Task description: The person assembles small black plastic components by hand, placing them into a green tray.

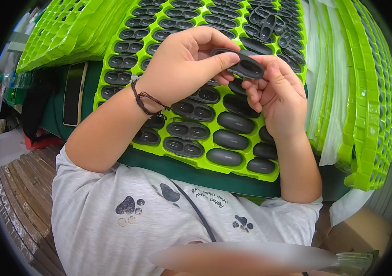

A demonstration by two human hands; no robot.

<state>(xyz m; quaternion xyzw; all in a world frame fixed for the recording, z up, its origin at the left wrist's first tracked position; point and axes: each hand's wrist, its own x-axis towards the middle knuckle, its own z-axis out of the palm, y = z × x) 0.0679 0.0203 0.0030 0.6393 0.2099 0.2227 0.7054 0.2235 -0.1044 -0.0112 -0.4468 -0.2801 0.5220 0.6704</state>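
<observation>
At one o'clock, my left hand (191,62) and right hand (279,92) pinch a dark oval piece (250,69) endwise, likely for steadiness.

It seems a factory workplace: many identical dark cases (230,139) fill the green tray (200,162); tray stacks (76,32) flank it.

The scene is viewed at close range from the person's head by a wide fisheye camera faced downward and slightly forward, with the left hand (182,64) and right hand (282,94) framed above centre, beyond the shirt front (99,202).
</observation>
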